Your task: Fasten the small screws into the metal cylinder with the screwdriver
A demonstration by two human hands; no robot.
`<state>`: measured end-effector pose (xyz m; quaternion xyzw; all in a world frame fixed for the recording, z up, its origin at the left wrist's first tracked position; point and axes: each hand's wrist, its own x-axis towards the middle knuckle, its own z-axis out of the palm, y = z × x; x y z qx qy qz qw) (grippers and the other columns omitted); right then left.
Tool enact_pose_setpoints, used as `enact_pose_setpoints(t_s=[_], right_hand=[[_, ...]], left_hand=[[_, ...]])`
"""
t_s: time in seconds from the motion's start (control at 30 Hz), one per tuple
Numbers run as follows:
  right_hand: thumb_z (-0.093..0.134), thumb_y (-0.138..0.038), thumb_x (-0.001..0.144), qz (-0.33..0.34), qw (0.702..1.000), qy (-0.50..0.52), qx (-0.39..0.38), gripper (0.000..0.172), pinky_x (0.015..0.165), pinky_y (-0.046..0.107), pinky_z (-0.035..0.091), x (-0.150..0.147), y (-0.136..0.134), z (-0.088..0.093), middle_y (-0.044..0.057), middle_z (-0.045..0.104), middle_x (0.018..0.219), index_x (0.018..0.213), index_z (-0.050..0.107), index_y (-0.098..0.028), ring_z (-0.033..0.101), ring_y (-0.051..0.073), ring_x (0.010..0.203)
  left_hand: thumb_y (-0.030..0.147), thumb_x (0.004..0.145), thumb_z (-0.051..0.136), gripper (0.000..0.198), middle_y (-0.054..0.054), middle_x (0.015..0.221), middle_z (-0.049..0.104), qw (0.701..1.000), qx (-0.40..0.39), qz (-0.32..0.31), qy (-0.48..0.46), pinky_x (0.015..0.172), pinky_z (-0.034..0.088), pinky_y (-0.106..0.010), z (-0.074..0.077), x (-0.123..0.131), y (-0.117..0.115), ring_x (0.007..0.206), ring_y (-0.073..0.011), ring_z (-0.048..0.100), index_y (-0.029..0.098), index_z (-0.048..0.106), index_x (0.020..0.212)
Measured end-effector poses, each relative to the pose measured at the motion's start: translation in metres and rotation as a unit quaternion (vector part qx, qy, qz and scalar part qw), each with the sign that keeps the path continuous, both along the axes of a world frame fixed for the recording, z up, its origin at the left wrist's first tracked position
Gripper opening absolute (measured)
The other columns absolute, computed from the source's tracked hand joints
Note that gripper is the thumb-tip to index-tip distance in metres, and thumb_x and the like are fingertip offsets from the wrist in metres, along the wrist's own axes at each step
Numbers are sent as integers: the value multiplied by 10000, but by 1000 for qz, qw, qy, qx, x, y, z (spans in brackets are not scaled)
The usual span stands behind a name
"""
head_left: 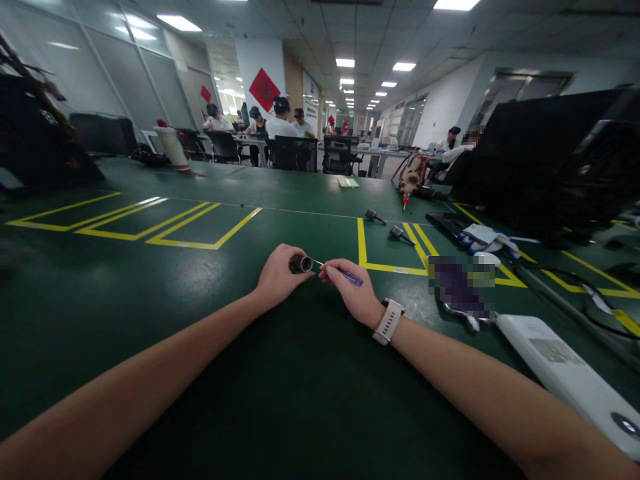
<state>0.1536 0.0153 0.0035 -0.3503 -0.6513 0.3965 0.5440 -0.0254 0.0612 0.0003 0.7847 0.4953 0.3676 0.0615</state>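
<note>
My left hand (278,274) is closed round a small dark cylindrical part (305,264), whose round open end faces right. In my right hand (353,291) is a screwdriver (352,277) with a purple translucent handle. Its thin metal shaft points left toward the rim of the part; whether the tip touches it I cannot tell. Both hands are just above the green table, close together. Farther off to the right lie two dark parts with short stems, one (373,215) behind the other (401,234).
Yellow tape (183,244) marks boxes on the green table (300,387). At right are a blurred dark pouch (457,287), gloves (487,239), cables and a white device (565,373). A white bottle (173,148) stands back left. Several people sit at tables behind.
</note>
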Motion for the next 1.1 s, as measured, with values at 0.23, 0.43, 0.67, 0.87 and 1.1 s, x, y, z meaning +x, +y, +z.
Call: enact_pose_setpoints(t_s=[0.23, 0.43, 0.67, 0.87, 1.1], right_hand=[[580, -283, 809, 48, 998, 45, -2, 110, 686, 300, 491, 1, 0, -4, 6, 615, 775, 848, 528, -194, 602, 137, 726], [608, -260, 788, 46, 999, 17, 21, 103, 678, 296, 474, 2, 0, -4, 9, 613, 768, 795, 538, -184, 592, 137, 719], [623, -225, 729, 43, 984, 157, -77, 92, 594, 263, 469, 1, -1, 24, -20, 622, 639, 714, 544, -180, 584, 111, 587], [578, -223, 755, 19, 982, 174, -71, 67, 590, 256, 468, 6, -26, 35, -28, 603, 610, 710, 543, -188, 575, 109, 589], [501, -247, 838, 29, 983, 145, -105, 147, 615, 277, 475, 15, -77, 23, -4, 591, 661, 721, 567, -185, 569, 129, 635]], left_hand=[[347, 684, 686, 277, -7, 802, 588, 998, -47, 6, -32, 661, 429, -306, 4, 3, -5, 736, -175, 551, 185, 517, 831], [372, 702, 644, 215, 1, 708, 583, 993, -70, -81, -48, 604, 407, -277, 2, 2, -4, 662, -155, 539, 175, 565, 741], [419, 699, 660, 291, 41, 597, 507, 990, -79, -95, -63, 507, 343, -230, 2, 5, -11, 539, -102, 449, 172, 514, 651], [331, 696, 667, 220, 28, 670, 530, 990, -70, -105, -56, 552, 374, -248, 7, 17, -25, 600, -118, 483, 170, 519, 721], [270, 707, 645, 178, 5, 761, 573, 982, -94, -155, -50, 590, 417, -260, 13, 21, -69, 660, -133, 533, 178, 508, 775]])
